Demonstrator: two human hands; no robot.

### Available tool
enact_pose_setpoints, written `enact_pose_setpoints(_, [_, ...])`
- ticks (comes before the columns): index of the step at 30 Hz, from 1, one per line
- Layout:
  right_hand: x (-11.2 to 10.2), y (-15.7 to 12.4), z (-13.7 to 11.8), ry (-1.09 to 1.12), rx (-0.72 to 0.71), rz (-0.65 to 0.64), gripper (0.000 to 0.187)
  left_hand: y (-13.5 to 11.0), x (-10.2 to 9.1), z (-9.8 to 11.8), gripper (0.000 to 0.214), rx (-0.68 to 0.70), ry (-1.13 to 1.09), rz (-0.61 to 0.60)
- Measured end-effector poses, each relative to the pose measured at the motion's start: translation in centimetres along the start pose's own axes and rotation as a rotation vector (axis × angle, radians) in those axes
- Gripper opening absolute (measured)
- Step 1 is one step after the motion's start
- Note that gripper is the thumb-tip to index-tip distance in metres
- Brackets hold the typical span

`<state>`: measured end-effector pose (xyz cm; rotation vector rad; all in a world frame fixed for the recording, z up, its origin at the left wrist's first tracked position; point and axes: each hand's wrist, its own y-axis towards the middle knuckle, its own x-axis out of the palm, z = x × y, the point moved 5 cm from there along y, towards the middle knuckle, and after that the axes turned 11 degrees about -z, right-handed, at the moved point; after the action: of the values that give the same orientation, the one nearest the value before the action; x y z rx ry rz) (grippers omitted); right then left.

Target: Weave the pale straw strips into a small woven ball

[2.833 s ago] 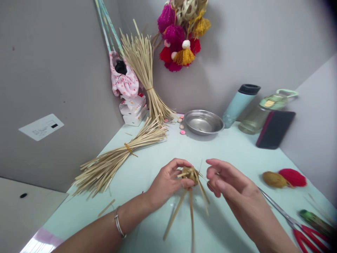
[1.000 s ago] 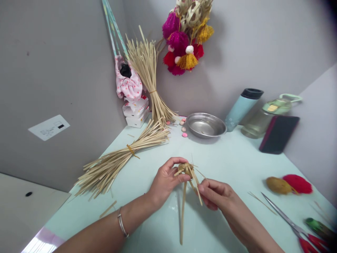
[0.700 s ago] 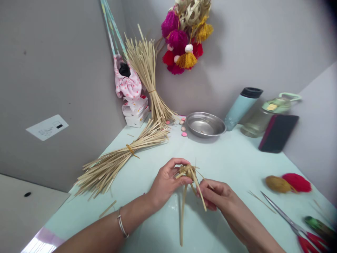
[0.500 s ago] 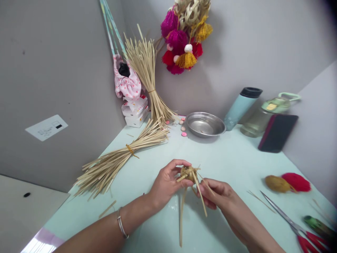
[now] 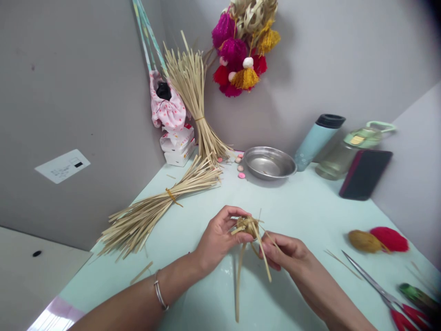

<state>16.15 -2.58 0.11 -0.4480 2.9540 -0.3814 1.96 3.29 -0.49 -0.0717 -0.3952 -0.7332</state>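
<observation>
Between the thumb and fingers of my left hand (image 5: pixel 220 241) is a small woven straw ball (image 5: pixel 248 225), held above the table. Several loose straw strips stick out of it; one long strip (image 5: pixel 238 285) hangs down toward me. My right hand (image 5: pixel 284 250) is closed just to the right of the ball, pinching a straw strip (image 5: pixel 270 241) between thumb and fingers. Another strip (image 5: pixel 263 255) slants down in front of the right fingertips. The right palm side and the strip's end are partly hidden.
Straw bundles lie (image 5: pixel 158 207) and stand (image 5: pixel 198 110) at the left and back. A metal bowl (image 5: pixel 269 163), a blue tumbler (image 5: pixel 319 142), a green bottle (image 5: pixel 347 154) and a phone (image 5: pixel 365 175) stand behind. Scissors (image 5: pixel 375 285) and yarn balls (image 5: pixel 389 239) lie right.
The hands and the ball stay nearly in place. The view has shifted very slightly, and the strips beside my right fingers have moved a little.
</observation>
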Motion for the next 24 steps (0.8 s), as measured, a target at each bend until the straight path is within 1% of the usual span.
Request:
enact_pose_setpoints(3, [-0.08, 0.0, -0.08, 0.036, -0.01, 0.02, 0.036, -0.02, -0.12, -0.3, 0.041, -0.011, 0.018, -0.017])
enact_pose_setpoints(6, [-0.16, -0.02, -0.1, 0.059, -0.008, 0.026, 0.029, -0.12, -0.11, -0.23, 0.042, 0.01, 0.036, -0.039])
enact_pose_setpoints(8, [-0.37, -0.03, -0.1, 0.05, -0.013, 0.051, 0.03, -0.24, 0.04, -0.06, 0.041, 0.006, 0.048, -0.061])
enact_pose_setpoints(11, [-0.57, 0.01, -0.08, 0.028, -0.011, 0.069, 0.029, -0.41, 0.3, -0.02, 0.035, -0.036, 0.028, -0.089])
enact_pose_setpoints(17, [-0.45, -0.09, -0.45, 0.003, 0.023, 0.059, 0.03, -0.53, 0.07, -0.41, 0.024, -0.064, -0.02, -0.041])
enact_pose_setpoints(24, [-0.44, -0.21, -0.65, -0.021, 0.008, 0.043, 0.031, -0.42, 0.01, -0.68, 0.026, -0.079, -0.055, -0.029])
